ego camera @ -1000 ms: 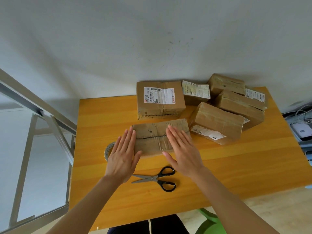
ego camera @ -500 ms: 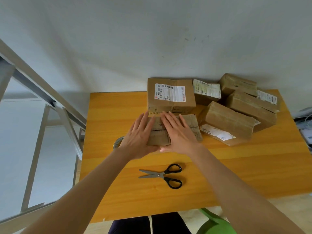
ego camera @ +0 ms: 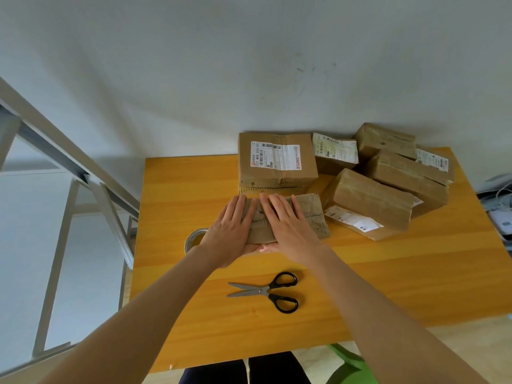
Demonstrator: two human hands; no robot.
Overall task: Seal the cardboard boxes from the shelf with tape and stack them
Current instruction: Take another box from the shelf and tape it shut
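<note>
Pressing the small cardboard box [ego camera: 313, 217] mid-table flat with left hand [ego camera: 228, 234] and right hand [ego camera: 288, 231], fingers straight, slid closer than a second ago; probably flattening flaps before taping.

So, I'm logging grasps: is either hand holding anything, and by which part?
Nothing is gripped: the left hand and right hand press flat on the top of the small brown cardboard box.
</note>
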